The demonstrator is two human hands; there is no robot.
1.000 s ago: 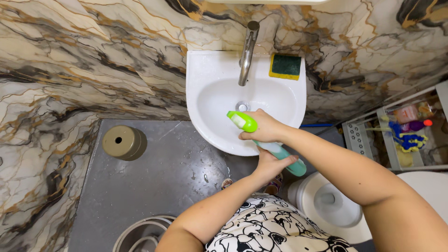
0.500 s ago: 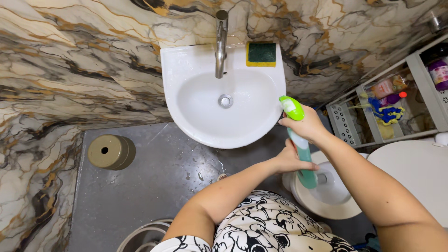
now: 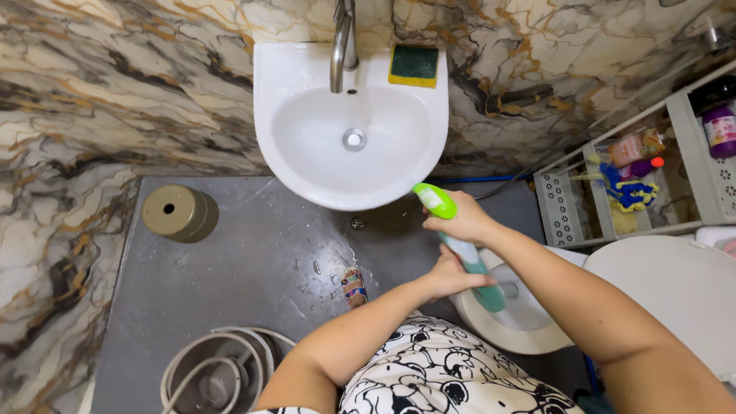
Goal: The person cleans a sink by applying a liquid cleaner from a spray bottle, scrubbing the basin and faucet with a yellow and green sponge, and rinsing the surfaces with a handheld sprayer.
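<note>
I hold a spray bottle with a bright green trigger head and a teal body, tilted, just below the front rim of the white wall sink. My right hand grips its neck under the trigger head. My left hand wraps the lower body of the bottle. The nozzle points up and left, towards the sink's underside. A green and yellow sponge lies on the sink's back right corner beside the metal tap.
A white bucket stands below the bottle, with a white toilet lid to its right. A grey shelf rack holds bottles and a blue brush. On the wet grey floor lie a tan round container, coiled hose and my sandalled foot.
The view has tilted down and the sink sits higher in frame. The bottle and both hands moved left and lower, from beside the sink's right rim to under its front edge.
</note>
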